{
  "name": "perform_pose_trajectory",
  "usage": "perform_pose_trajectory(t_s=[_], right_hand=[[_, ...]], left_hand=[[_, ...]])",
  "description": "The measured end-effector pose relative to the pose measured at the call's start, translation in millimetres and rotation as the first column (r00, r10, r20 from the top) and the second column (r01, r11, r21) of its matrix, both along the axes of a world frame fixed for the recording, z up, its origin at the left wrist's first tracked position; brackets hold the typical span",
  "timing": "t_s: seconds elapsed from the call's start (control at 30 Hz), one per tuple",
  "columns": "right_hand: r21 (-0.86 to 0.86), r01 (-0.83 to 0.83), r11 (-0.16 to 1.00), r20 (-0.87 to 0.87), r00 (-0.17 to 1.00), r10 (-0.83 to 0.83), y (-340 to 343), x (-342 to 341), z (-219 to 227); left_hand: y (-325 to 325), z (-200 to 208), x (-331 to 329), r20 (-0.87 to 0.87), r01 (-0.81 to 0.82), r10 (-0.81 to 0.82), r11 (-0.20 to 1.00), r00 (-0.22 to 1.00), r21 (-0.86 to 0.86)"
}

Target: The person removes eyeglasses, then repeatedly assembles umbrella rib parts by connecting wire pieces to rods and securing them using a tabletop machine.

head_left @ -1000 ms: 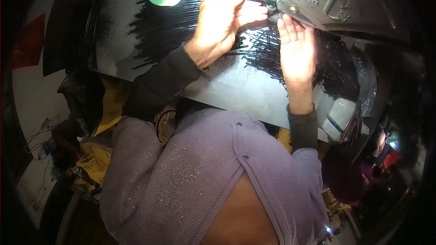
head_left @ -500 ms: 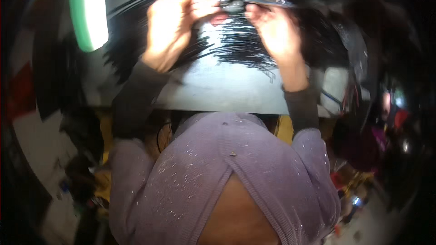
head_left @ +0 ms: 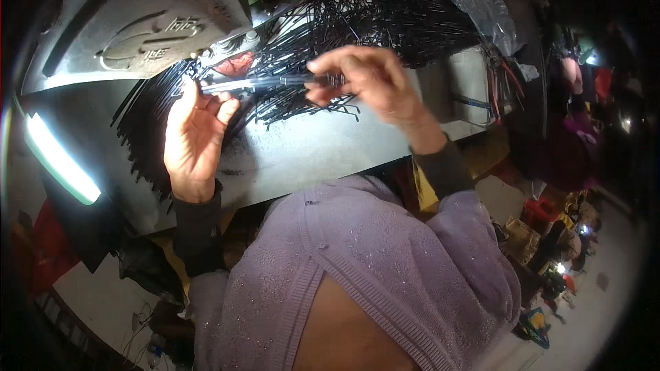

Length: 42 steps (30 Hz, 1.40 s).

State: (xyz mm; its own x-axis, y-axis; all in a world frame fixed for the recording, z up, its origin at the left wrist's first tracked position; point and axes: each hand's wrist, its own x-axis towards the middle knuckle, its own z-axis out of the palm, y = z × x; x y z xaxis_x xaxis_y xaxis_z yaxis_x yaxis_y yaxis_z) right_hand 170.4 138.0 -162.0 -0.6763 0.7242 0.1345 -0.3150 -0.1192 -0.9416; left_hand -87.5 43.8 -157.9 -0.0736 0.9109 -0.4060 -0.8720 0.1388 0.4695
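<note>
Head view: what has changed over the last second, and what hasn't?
The right hand has lifted off the grey table and now pinches a small bunch of the thin black sticks, drawn level toward the left hand. The camera has swung. The loose black pile stays spread under the grey machine housing.

Dim room — tube lamp (head_left: 58,161) glowing left
</note>
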Motion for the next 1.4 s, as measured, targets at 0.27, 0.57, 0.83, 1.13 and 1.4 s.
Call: perform_pose_trajectory(t_s=[0.27,0.57,0.83,1.13,1.4], right_hand=[[0.930,-0.258,0.261,0.336,0.317,-0.887,80.2,75.4,27.1],[0.967,-0.222,0.121,0.210,0.439,-0.874,94.5,73.2,13.2],[0.978,-0.184,0.096,0.204,0.782,-0.589,29.0,-47.7,18.5],[0.446,0.099,0.889,0.436,0.844,-0.313,-5.4,-87.2,9.4],[0.147,0.222,0.964,0.370,0.891,-0.262,-4.1,-95.3,8.3]], left_hand=[[-9.5,1.4,27.1,-0.167,0.115,-0.113,0.993,0.980,0.003],[-19.6,18.4,32.2,-0.079,-0.020,0.022,0.999,0.997,0.026],[2.3,0.7,36.3,-0.017,0.045,-0.044,0.998,0.999,0.046],[3.6,0.4,28.6,-0.213,-0.021,0.039,0.996,0.976,0.086],[19.8,-9.9,24.8,-0.699,-0.043,0.178,0.977,0.693,0.207]])
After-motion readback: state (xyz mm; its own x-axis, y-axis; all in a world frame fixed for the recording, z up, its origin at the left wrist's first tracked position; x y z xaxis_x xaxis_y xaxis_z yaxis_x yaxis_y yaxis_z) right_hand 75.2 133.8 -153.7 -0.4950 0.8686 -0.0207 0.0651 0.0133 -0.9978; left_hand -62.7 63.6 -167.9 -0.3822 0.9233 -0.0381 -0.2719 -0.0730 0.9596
